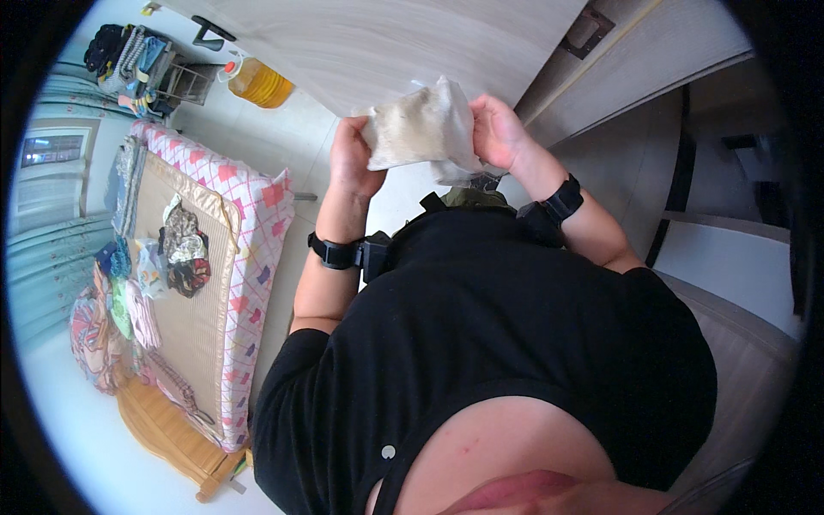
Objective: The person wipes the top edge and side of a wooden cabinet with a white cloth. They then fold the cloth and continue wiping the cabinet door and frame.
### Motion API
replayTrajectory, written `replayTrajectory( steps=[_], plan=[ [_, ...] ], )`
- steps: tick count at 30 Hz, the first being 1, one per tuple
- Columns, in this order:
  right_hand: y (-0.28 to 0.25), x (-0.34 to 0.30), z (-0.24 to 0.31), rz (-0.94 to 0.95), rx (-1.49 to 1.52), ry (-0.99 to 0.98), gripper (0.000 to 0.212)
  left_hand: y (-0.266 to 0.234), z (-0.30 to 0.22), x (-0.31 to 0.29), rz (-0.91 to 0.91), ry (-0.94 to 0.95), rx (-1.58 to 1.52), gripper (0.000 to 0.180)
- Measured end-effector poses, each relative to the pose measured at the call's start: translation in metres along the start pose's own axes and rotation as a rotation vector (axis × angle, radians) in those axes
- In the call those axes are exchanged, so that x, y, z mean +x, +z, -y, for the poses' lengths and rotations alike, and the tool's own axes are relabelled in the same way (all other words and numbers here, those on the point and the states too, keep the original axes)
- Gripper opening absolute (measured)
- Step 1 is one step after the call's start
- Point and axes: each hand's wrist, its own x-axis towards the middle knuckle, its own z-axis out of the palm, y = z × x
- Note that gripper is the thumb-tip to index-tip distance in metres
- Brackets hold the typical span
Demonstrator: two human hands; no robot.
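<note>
A clear plastic bag [422,129] with pale, grainy contents is held up in front of my chest. My left hand [354,161] grips its left edge and my right hand [498,130] grips its right edge, both with fingers closed on the plastic. Each wrist wears a black band. My black shirt [481,343] fills the lower middle of the view and hides whatever lies below the bag.
A bed [245,257] with a pink checked mattress and a woven mat stands at the left, with a pile of clothes [180,253] on it. A yellow jug [260,83] stands on the pale floor. Wooden cabinet doors [412,43] run behind the bag.
</note>
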Motion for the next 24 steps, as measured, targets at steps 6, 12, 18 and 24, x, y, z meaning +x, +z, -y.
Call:
replayTrajectory(
  steps=[6,12,18,24],
  plan=[
    [-0.002,-0.004,-0.010,0.015,-0.079,0.046,0.038,-0.024,-0.011,0.002,-0.034,0.039,0.059,0.040],
    [0.008,-0.010,-0.004,-0.202,-0.397,-0.246,0.037,-0.022,-0.005,-0.007,-0.016,0.211,0.392,0.038],
    [0.010,-0.005,-0.008,-0.232,-0.452,-0.345,0.038,0.001,0.011,-0.011,0.278,0.260,0.579,0.027],
    [0.026,-0.014,-0.009,-0.094,-0.182,-0.227,0.036,0.017,0.031,0.000,0.478,0.393,0.696,0.023]
  ],
)
